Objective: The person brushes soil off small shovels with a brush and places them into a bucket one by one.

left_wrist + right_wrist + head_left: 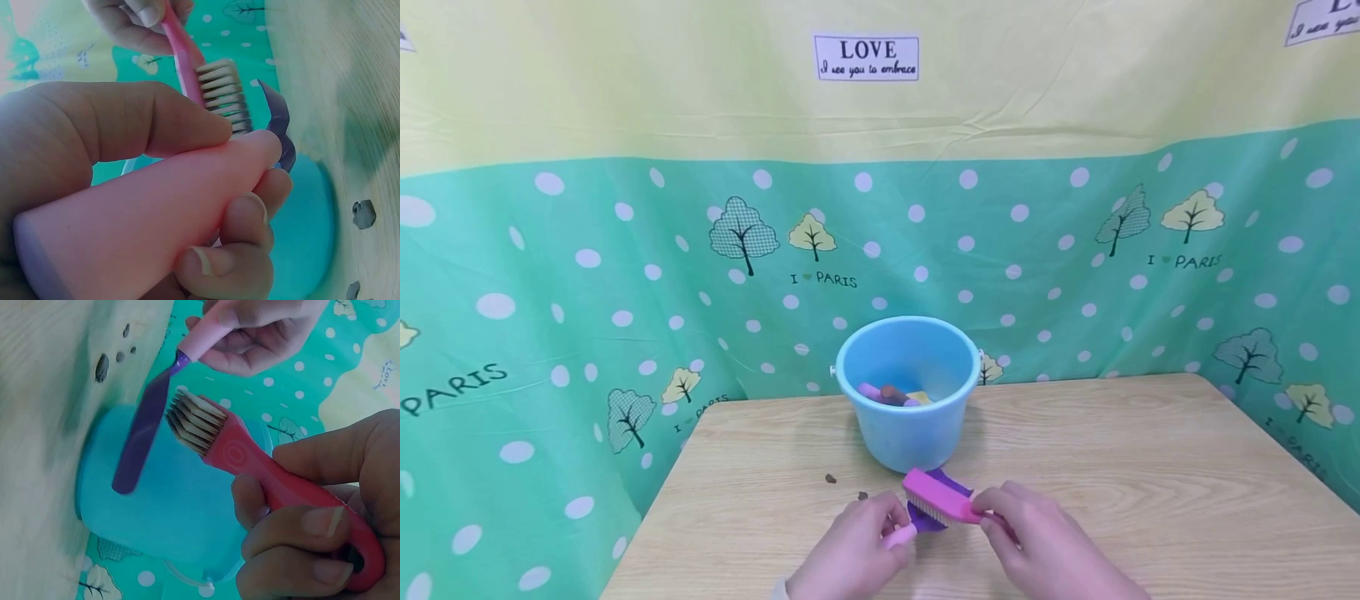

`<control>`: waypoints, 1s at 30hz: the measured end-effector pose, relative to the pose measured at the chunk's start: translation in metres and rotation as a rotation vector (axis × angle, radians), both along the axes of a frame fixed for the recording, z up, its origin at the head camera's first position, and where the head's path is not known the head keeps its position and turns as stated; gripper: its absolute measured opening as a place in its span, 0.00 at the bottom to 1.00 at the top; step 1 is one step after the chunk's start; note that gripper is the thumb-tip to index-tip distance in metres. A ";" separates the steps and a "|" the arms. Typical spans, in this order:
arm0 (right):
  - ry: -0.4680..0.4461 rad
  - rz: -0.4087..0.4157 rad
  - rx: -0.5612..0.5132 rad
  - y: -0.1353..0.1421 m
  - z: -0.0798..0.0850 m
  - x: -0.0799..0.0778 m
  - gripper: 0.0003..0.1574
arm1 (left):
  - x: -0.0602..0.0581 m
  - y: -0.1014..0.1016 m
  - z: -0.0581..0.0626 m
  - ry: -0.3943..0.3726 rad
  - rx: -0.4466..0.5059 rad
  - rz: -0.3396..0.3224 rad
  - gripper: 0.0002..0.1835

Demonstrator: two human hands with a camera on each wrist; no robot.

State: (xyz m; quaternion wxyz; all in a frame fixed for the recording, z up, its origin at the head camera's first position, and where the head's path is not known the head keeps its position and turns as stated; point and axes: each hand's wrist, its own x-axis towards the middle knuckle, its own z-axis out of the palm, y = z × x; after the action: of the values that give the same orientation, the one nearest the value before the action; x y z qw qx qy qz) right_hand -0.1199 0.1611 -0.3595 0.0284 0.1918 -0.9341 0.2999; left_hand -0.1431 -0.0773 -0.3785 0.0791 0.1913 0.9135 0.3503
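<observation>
My left hand [857, 546] grips the pink handle [125, 219] of a small shovel, whose purple blade [145, 434] points away from the palm. In my right hand [1037, 533] is a pink brush [934, 493] with pale, dark-tipped bristles [194, 422], held by its handle with the fingers curled round it. The brush head is over the shovel blade in the head view and covers part of it. Whether the bristles touch the blade I cannot tell. Several small dark lumps [102, 367] lie on the table, two of them left of the shovel in the head view.
Just beyond both hands stands a light blue bucket [913, 437] with a white handle. Inside it are pink-purple pieces [869, 390], a brown piece [895, 396] and something yellow. The wooden table [1112, 467] ends at a green and yellow patterned curtain [1000, 217].
</observation>
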 end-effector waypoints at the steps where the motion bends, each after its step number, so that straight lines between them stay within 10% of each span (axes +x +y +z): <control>1: 0.004 0.018 -0.007 0.000 -0.002 0.000 0.10 | 0.000 0.000 0.000 -0.001 0.000 0.001 0.07; 30: -0.151 -0.009 0.002 0.005 -0.016 -0.017 0.08 | 0.001 -0.003 0.003 -0.055 -0.032 -0.008 0.07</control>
State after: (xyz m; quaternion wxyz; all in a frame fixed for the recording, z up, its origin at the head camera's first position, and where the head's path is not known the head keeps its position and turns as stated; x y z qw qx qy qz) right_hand -0.1364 0.1666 -0.3751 -0.0407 0.1644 -0.9347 0.3126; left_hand -0.1420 -0.0806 -0.3751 0.1084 0.1839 0.9157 0.3405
